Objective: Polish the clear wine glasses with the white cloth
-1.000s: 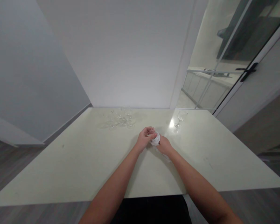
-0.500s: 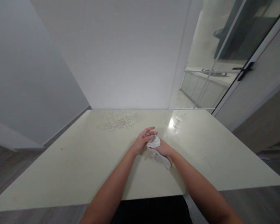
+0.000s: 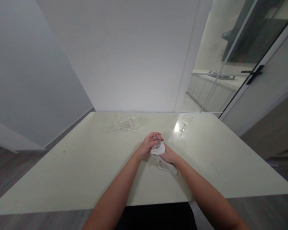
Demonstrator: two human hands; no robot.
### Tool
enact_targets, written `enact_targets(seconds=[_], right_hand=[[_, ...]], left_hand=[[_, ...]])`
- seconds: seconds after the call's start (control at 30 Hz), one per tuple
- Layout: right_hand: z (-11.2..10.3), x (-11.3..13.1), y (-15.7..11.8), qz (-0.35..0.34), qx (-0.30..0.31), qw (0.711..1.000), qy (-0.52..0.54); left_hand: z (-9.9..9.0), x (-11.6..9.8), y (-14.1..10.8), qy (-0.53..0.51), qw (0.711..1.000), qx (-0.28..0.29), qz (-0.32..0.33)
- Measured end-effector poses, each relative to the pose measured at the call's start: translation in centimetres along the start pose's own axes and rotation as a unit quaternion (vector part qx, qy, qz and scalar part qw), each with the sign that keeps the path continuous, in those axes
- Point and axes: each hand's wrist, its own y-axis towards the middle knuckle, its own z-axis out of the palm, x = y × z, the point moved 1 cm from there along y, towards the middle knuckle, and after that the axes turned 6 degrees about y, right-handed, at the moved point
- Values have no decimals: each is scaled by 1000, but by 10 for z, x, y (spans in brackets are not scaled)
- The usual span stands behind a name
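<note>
Over the middle of the table, my left hand (image 3: 148, 145) curves its fingers around a clear wine glass (image 3: 156, 144). Close beside it, my right hand (image 3: 168, 153) grips a white cloth (image 3: 161, 149) pressed against that glass. The cloth's loose end hangs down toward me, below the right wrist. Most of the right fingers are hidden behind the cloth and glass. The lower part of the held glass is covered too.
On the pale table (image 3: 91, 169), several clear glasses (image 3: 124, 123) stand in a group at the far left. One stemmed wine glass (image 3: 186, 122) stands upright at the far right. A white wall (image 3: 134, 64) and a glazed door (image 3: 216, 73) border the far edge.
The left fingers have shifted slightly around the glass, and the cloth's hanging end has swung a little to the right. Both hands stay together; the view has tilted slightly.
</note>
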Motion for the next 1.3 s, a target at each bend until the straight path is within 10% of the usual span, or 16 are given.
enact_targets(seconds=[0.17, 0.43, 0.6, 0.73, 0.97, 1.13, 1.3], right_hand=[[0, -2, 12, -79, -123, 986, -86], [-8, -2, -7, 185, 61, 973, 123], [0, -2, 9, -33, -72, 997, 15], [-1, -5, 17, -104, -66, 992, -10], [-8, -8, -3, 158, 45, 978, 130], [-10, -2, 9, -70, -59, 995, 30], [-10, -1, 14, -82, -55, 995, 17]], left_hand=[[-4, 13, 12, 83, 981, -174, 26], [-2, 1, 0, -38, 999, 14, -25], [-1, 9, 7, 44, 996, -84, 3], [-3, 14, 10, 144, 972, -187, 7], [-2, 0, 2, 71, 997, -22, 12], [-7, 11, 8, 192, 970, -146, 25], [-11, 19, 11, 204, 964, -169, 10]])
